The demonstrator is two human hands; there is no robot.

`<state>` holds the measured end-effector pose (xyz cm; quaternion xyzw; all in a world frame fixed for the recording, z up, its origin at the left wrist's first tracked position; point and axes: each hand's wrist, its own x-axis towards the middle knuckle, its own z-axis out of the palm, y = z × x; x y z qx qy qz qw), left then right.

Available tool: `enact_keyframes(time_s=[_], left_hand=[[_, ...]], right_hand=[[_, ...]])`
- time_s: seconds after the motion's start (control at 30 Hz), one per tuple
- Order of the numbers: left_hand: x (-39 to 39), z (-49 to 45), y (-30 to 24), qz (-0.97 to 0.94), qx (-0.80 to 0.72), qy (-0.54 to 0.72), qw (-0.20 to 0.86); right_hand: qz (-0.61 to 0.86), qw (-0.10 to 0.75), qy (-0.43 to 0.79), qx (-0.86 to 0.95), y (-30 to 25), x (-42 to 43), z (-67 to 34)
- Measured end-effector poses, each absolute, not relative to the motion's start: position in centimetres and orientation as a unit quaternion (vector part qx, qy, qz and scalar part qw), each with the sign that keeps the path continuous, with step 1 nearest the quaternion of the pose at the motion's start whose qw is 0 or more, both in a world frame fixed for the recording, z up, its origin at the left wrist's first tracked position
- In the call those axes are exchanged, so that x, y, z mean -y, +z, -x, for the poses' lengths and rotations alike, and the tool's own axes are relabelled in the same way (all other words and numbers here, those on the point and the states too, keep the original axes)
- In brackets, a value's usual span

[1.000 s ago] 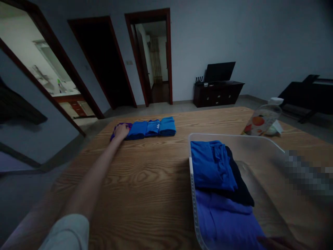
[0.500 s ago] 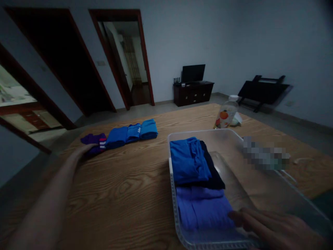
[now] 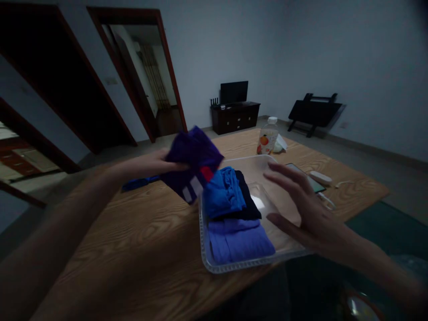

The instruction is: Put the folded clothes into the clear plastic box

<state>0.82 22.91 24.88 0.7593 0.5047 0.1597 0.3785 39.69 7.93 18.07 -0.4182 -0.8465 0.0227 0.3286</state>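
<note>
The left hand (image 3: 150, 165) has lifted the purple garment (image 3: 193, 162) off the table (image 3: 133, 249), where it lay a second ago, and grips it above the bin (image 3: 214, 265) edge. The right hand (image 3: 301, 209) hovers open over the bin, empty, beside the folded blue clothes (image 3: 224, 196).

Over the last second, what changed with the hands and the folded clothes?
The left hand, which lay on the purple folded garment at the row's far-left end, has taken hold of it and carried it up and right, toward the clear plastic bin. The right hand rose from the bin's near edge and hovers open over it. The clothes in the bin and the bottle stayed put.
</note>
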Motion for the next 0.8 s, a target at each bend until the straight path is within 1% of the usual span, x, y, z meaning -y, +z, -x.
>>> enact_keyframes(time_s=[0.03,0.07,0.1,0.17,0.2,0.27,0.3,0.4,0.47,0.53,0.57,0.67,0.7,0.73,0.8], left_hand=[[-21.9,-4.0,24.8,-0.793,-0.434,0.097,0.417],[-20.9,-6.8,24.4,-0.821,-0.370,0.052,0.431],[-20.1,-9.1,23.7,-0.842,-0.316,-0.003,0.437],[-19.0,-12.4,21.9,-0.863,-0.235,-0.083,0.439],[-18.6,-13.5,20.9,-0.871,-0.218,-0.114,0.424],[-17.8,-14.6,19.1,-0.891,-0.231,-0.158,0.357],[-17.4,-14.8,18.4,-0.900,-0.252,-0.176,0.310],[-16.2,-14.7,17.5,-0.908,-0.309,-0.204,0.195],[-15.4,-14.4,17.5,-0.912,-0.335,-0.189,0.144],[-14.6,-14.2,17.6,-0.914,-0.366,-0.156,0.086],[-14.2,-14.0,17.6,-0.914,-0.381,-0.130,0.053],[-12.9,-13.1,17.7,-0.922,-0.384,-0.044,-0.022],[-12.6,-12.5,17.8,-0.933,-0.358,-0.023,-0.023],[-12.5,-11.8,18.0,-0.947,-0.322,-0.007,-0.006],[-13.5,-9.8,18.3,-0.964,-0.256,0.018,0.071]], right_hand=[[0.408,0.340,0.004,0.847,18.6,-8.5,-39.7],[0.396,0.334,0.002,0.855,19.0,-9.0,-39.7],[0.381,0.307,0.019,0.872,19.1,-9.4,-39.8],[0.350,0.209,0.082,0.909,18.7,-9.9,-40.0],[0.338,0.154,0.112,0.922,18.1,-10.1,-40.0],[0.331,0.061,0.151,0.929,16.5,-10.5,-39.9],[0.338,0.029,0.158,0.928,15.8,-10.8,-39.8],[0.360,-0.019,0.152,0.920,14.6,-12.1,-39.1],[0.346,-0.031,0.145,0.927,15.0,-13.1,-38.8],[0.342,-0.017,0.126,0.931,15.8,-13.8,-38.8],[0.351,0.008,0.102,0.931,16.2,-14.0,-38.9],[0.381,0.124,0.006,0.916,17.3,-13.4,-39.3],[0.373,0.151,-0.003,0.915,17.5,-12.8,-39.4],[0.352,0.157,0.009,0.923,17.6,-12.0,-39.5],[0.299,0.132,0.064,0.943,17.5,-10.1,-39.5]])
